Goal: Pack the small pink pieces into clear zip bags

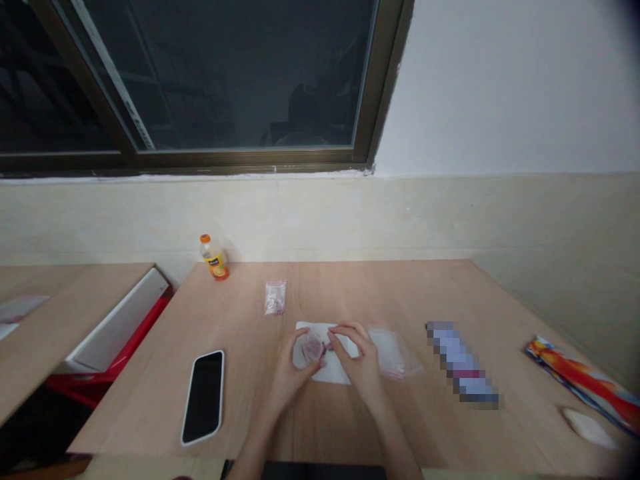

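A wide desk (320,293) with a pale, wood-grain laminate top runs out in front of both hands, and beyond it rise a smooth cream dado (320,217) and a matte white wall (505,87). A dark glass window (225,73) in a bronze-toned metal frame (240,160) sits straight ahead of the hands. Well to the left of them, a white panel (120,320) leans against a glossy red plastic structure (110,367), beside a second wooden desktop (60,333). A black-screened smartphone (203,397) with a white edge lies just left of the left forearm, while a small plastic bottle (214,259) with an orange cap and yellow label stands far ahead and to the left. Nearer, directly ahead of the hands, lies a small clear zip bag (275,297) with crinkled pinkish contents. A flat, transparent plastic bag (395,353) lies just beside the right hand, and farther right are a pixelated strip (463,363), a shiny red-orange printed packet (583,383) and a pale oval object (587,428). A white sheet of paper (333,373) lies beneath both hands. The left hand (300,367) curves partly closed, with its fingers around a small, rounded clear plastic bundle (313,348) that has a pinkish tint. The right hand (357,360) arches over from the other side, its fingertips (337,333) pinched in at the bundle, which sits between both hands just above the paper.
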The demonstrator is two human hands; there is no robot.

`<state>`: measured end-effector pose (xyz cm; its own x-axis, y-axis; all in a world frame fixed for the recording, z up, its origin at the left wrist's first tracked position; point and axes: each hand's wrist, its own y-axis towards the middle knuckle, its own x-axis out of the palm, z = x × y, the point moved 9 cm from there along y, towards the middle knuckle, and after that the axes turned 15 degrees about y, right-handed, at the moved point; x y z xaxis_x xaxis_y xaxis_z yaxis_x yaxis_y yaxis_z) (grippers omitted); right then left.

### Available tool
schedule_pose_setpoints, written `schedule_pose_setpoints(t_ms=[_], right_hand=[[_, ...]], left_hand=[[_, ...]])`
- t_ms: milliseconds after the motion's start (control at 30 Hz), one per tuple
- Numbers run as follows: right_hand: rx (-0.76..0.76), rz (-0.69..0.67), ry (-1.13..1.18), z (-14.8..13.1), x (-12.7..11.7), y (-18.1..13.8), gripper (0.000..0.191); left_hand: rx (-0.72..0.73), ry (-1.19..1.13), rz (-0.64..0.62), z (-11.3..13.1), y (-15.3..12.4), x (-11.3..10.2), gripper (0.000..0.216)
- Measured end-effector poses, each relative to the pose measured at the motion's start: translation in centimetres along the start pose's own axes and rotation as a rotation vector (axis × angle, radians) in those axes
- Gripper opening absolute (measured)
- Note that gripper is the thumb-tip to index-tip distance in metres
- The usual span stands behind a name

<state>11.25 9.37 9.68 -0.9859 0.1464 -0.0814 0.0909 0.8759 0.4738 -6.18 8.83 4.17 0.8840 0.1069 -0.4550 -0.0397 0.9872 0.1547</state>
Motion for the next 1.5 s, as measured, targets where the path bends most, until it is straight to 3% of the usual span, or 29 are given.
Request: schedule_pose_setpoints(t_ms=[167,433,600,1100,1233,1367,1500], right_hand=[[0.061,-0.137,0.042,1.0,1.4,-0.2,0.024],[0.212,-0.027,-0.09,9.9,0.1,-2.4,0.024],[0.232,-0.008,-0.223,12.7,0.1,-3.8,0.017],[0.245,-0.014,-0.247,13.5,0.0,-3.8,0.011],[0.246,-0.001,-0.198,13.1,0.0,-3.7,0.017],[0.239,0.016,-0.106,11.3,0.0,-3.0,0.028],[0.229,0.029,0.064,7.7,0.2,-1.8,0.029]], left_hand=[[-0.005,0.009,-0.006,0.3,0.3,0.4,0.05],[0.002,0.012,0.042,-0.5,1.0,-0.7,0.051],[0.0,0.02,0.064,0.0,1.1,-1.4,0.051],[0.061,0.055,0.083,0.2,0.6,-1.3,0.046],[0.054,0.081,0.095,0.1,0.4,-1.5,0.047],[0.047,0.145,0.085,-0.5,0.3,-1.3,0.048],[0.034,0.202,0.06,-0.8,0.1,-0.9,0.049]])
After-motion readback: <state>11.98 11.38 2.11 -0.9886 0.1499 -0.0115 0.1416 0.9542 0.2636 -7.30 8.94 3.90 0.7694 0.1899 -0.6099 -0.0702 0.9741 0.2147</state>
